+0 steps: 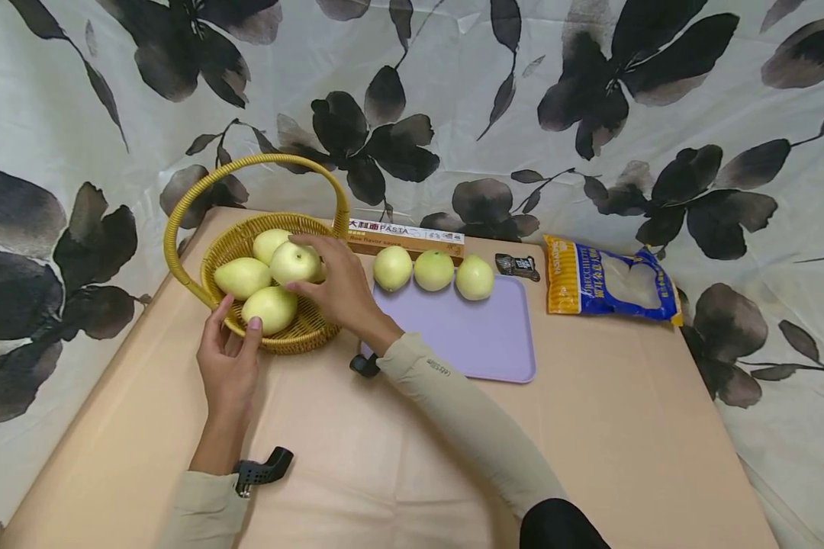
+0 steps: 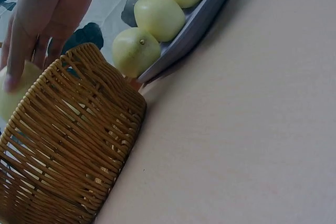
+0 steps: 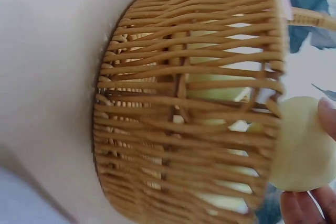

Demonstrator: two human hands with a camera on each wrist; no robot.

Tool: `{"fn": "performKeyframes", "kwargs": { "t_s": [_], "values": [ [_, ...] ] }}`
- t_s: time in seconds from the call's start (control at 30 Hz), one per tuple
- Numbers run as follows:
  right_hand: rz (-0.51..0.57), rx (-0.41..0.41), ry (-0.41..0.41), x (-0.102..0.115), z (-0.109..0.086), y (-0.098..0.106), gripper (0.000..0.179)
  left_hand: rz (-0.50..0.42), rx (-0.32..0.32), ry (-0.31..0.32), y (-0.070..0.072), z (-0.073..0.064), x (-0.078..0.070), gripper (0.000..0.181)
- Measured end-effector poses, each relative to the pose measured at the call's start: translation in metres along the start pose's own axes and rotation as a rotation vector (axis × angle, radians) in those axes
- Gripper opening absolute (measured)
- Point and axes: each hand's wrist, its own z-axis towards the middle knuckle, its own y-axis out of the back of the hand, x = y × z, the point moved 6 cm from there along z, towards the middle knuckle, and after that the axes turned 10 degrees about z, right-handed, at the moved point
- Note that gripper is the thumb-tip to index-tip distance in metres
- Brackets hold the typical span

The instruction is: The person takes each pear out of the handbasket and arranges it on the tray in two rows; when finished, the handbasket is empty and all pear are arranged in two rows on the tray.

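Observation:
A woven wicker basket [image 1: 302,335] with a tall arched handle stands at the left of the table and holds several pale yellow-green pears [image 1: 243,277]. My right hand [image 1: 343,286] reaches across from the right and grips one pear [image 1: 297,264] between thumb and fingers, above the others. In the right wrist view this held pear [image 3: 304,145] shows at the basket's rim. My left hand [image 1: 230,366] holds the basket's near rim, thumb and forefinger over the edge beside the handle's foot.
Right of the basket lies a lilac tray [image 1: 481,343] with three pears [image 1: 434,271] along its far side. Behind it is a pasta box [image 1: 412,238]. A small dark packet [image 1: 517,265] and a yellow-blue pasta bag [image 1: 607,280] lie farther right. Floral cloth [image 1: 481,99] hangs behind.

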Motion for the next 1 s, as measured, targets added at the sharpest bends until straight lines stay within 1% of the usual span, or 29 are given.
{"fn": "performKeyframes", "kwargs": {
  "t_s": [0.17, 0.33, 0.47, 0.6, 0.8, 1.0],
  "values": [
    [0.050, -0.054, 0.006, 0.001, -0.013, 0.021, 0.067, -0.011, -0.010, 0.005, 0.000, 0.002, 0.000, 0.062],
    [0.121, -0.093, -0.015, -0.002, -0.028, 0.042, 0.068, -0.018, -0.007, 0.010, -0.001, 0.002, 0.000, 0.063],
    [0.165, -0.126, -0.012, -0.006, -0.041, 0.059, 0.067, -0.011, -0.005, 0.017, -0.001, 0.001, -0.001, 0.063],
    [0.153, -0.165, 0.005, -0.012, -0.054, 0.079, 0.066, -0.015, -0.001, 0.025, -0.001, 0.001, -0.001, 0.062],
    [0.149, -0.227, -0.029, -0.024, -0.075, 0.111, 0.068, -0.027, 0.004, 0.032, -0.002, 0.001, 0.000, 0.062],
    [0.154, -0.300, -0.031, -0.036, -0.093, 0.147, 0.067, -0.061, 0.013, 0.035, -0.003, 0.001, 0.000, 0.063]
  ]
}}
